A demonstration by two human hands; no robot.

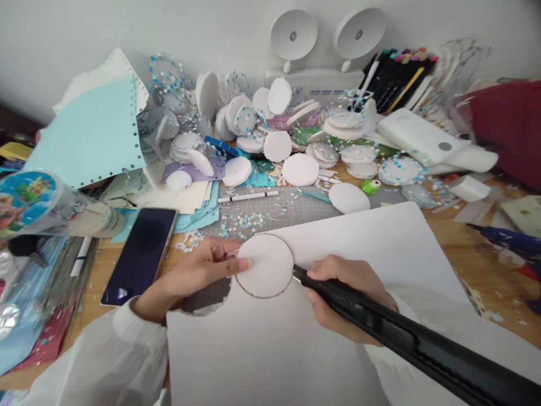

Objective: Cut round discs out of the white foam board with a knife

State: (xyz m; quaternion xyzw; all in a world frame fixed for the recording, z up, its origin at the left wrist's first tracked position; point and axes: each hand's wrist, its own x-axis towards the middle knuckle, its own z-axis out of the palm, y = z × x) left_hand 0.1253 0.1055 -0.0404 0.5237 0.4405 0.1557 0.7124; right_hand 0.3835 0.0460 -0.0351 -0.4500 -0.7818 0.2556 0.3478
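Note:
A large white board [253, 349], which looks like foam board, lies in front of me with a curved notch in its left edge. Beside the notch is a round white disc [266, 265] ringed by a dark line; I cannot tell if it is fully separate from the board. My left hand [211, 265] pinches the disc's left rim, thumb on top and the other fingers partly hidden. In my right hand [346, 293] is a long black utility knife [376, 324], fingers wrapped round its body. Its metal tip touches the disc's right edge.
Several white discs [300, 169] pile up at the back, some with blue-dotted trim. A phone [139, 256] lies left, near a clear cup [63, 206]. Pale scraps litter the grey cutting mat [291, 197]. A twin-headed lamp [315, 79] stands behind; markers [393, 79] are back right.

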